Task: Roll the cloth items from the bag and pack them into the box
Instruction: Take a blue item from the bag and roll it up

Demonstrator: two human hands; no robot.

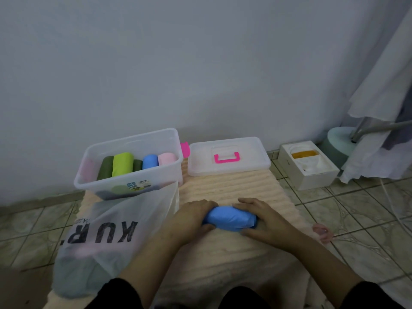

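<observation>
A blue cloth (230,218), rolled into a short fat bundle, lies crosswise on a pale ribbed mat (234,186) spread over the floor. Both hands are on it — the left hand (193,216) curls over the roll's left end with its fingers wrapped on top, and the right hand (260,217) grips the right end, fingers over the top and thumb pressed in low against the near side. Dark sleeves show at the bottom edge.

Just to the left of the hands, a translucent plastic bag (107,237) with large black letters slumps on the mat; soft shapes of pink and grey-blue cloth show through its lower part. Its top edge leans against the clear plastic box (131,181) behind it. Inside the box, rolled cloths stand side by side: a dark green roll (104,168), a lime green roll (121,163), a second dark green one, a light blue roll (150,161) and a pale pink roll (167,158). More cloth shows dimly through the box's front wall, below a printed label.

To the right of the box, the clear lid (227,172) with a pink handle (226,157) lies flat at the far end of the mat — a pink latch sticks up between box and lid. Farther right, on the tiled floor (356,219), sits an open white carton (308,166) with something yellow in it, near a round pale green base and hanging white fabric.
</observation>
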